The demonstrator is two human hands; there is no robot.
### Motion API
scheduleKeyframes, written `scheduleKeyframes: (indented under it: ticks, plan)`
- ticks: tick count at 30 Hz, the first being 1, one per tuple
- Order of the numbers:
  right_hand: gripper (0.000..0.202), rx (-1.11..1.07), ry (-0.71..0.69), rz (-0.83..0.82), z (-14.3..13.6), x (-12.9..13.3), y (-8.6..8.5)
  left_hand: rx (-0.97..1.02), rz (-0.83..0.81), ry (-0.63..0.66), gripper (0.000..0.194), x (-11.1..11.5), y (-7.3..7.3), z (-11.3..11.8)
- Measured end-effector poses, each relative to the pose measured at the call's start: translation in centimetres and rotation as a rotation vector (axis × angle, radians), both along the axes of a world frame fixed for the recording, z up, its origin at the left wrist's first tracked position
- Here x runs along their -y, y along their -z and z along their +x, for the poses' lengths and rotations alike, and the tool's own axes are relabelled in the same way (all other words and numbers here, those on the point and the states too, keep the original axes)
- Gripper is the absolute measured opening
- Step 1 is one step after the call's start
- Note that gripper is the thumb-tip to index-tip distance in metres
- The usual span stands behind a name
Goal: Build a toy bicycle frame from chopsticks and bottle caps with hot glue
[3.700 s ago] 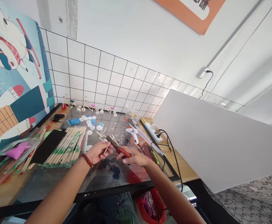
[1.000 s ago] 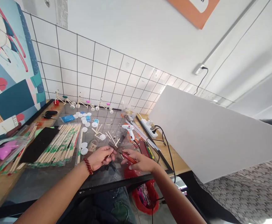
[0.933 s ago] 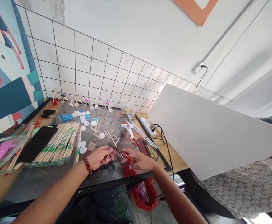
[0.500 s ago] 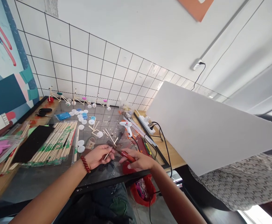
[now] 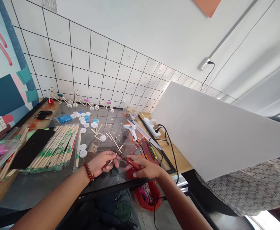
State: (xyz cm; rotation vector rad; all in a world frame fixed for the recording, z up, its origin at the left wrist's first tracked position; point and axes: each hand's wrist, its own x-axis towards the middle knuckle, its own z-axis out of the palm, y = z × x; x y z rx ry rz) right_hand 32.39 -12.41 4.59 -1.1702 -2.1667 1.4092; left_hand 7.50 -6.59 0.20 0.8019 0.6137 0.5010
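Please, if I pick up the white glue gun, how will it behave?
The glue gun should feel stiff, as its body looks like hard plastic. It may drag or twist a little, because a black cord trails from its handle. It seems unlikely to roll, given its angular shape.

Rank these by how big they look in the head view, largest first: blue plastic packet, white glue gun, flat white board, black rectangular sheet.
1. Flat white board
2. Black rectangular sheet
3. White glue gun and blue plastic packet: they look too alike to rank.
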Motion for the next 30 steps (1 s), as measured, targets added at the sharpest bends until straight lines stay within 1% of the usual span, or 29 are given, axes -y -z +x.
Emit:
scheduleKeyframes:
  ticks: [3,9,15,24,30]
  plan:
    - [0.043,-0.009,-0.002,-0.008,-0.11,-0.08,0.08,-0.008,-0.011,0.002,0.023,-0.07,-0.09,0.06]
    - [0.041,-0.001,0.014,-0.017,-0.19,-0.05,0.07,-0.029,-0.015,-0.01,0.035,0.13,-0.3,0.22]
    - [0.042,-0.013,0.009,-0.018,0.11,-0.05,0.69,-0.048,-0.022,-0.02,0.041,0.34,-0.36,0.49]
    - [0.042,-0.015,0.007,-0.028,0.3,-0.03,0.82,-0.043,-0.029,-0.021,0.041,0.32,-0.2,0.46]
    - [0.044,-0.022,-0.005,-0.021,0.19,-0.06,0.84,-0.052,-0.025,-0.018,0.031,0.28,-0.22,0.53]
